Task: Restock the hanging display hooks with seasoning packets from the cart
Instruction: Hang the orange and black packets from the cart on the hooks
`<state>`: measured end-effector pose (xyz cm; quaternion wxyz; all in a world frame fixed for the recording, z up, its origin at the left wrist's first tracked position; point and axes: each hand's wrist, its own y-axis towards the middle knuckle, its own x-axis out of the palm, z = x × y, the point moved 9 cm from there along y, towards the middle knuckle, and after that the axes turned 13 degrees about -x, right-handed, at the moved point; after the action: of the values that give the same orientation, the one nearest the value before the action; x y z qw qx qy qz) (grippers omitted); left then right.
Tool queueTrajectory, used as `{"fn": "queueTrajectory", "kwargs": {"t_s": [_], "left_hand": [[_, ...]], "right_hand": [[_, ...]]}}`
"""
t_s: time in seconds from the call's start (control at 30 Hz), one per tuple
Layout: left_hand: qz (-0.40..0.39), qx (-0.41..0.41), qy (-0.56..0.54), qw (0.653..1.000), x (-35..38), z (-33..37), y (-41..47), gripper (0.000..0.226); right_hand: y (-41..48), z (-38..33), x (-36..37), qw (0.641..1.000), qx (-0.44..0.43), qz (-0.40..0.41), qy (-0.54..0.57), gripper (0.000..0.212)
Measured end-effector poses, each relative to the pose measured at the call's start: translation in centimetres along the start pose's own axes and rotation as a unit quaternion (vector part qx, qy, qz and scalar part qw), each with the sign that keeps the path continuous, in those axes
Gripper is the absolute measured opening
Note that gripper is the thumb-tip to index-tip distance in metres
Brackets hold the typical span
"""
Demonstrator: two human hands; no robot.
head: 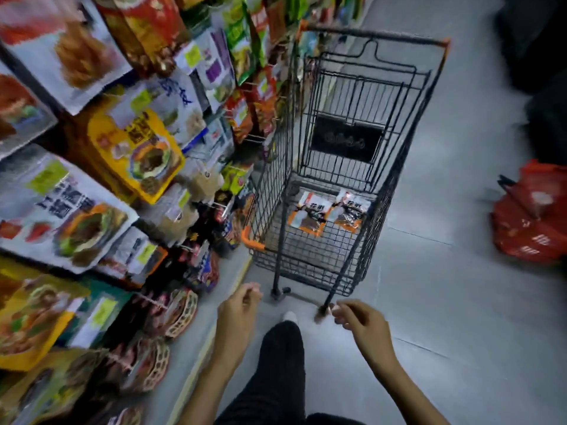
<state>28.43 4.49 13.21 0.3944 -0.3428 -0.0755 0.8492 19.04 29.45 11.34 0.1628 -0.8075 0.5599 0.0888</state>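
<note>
Here the view looks down an aisle with a grey floor (445,286). A black wire cart (395,191) with orange corner trim stands in the centre of the frame, close beside the shelving that fills the left side. Two seasoning packets (328,213), white and orange with dark lettering, lie flat side by side on the cart's bottom grid, toward its far end; the rest of the basket holds nothing else that can be made out.

The hanging display (147,142) runs from the upper left down to the lower left, crowded with colourful, blurred packets on hooks, some yellow, some white, some red.

At the bottom of the frame both bare forearms reach forward. The left hand (237,311) hangs just below the cart's near left corner, fingers loosely curled and holding nothing. The right hand (359,320) sits below the cart's near right wheel, fingers also loosely bent and empty. Neither hand touches the cart. Between them a dark trouser leg (279,369) and a pale shoe tip show.

A red basket (534,222) rests on the floor at the right edge.
</note>
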Motion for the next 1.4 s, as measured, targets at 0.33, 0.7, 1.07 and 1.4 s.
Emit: {"fn": "queueTrajectory", "kwargs": {"t_s": [0.33,0.7,1.07,1.4], "left_hand": [[-0.116,0.097,0.123,0.981,8.6,13.2,16.4,0.022],[-0.167,0.054,0.161,0.971,22.1,15.8,33.0,0.018],[-0.099,-0.077,0.222,0.967,31.0,3.4,46.4,0.030],[-0.046,-0.110,0.325,0.938,34.1,1.8,47.7,0.071]], "right_hand": [[16.0,0.1,-4.2,0.987,0.063,0.149,0.014,0.013],[34.3,9.0,-3.9,0.954,0.164,0.233,0.090,0.017],[46.4,26.5,-0.6,0.945,0.255,0.166,-0.118,0.035],[47.1,29.5,0.3,0.890,0.329,0.182,-0.258,0.075]]}}
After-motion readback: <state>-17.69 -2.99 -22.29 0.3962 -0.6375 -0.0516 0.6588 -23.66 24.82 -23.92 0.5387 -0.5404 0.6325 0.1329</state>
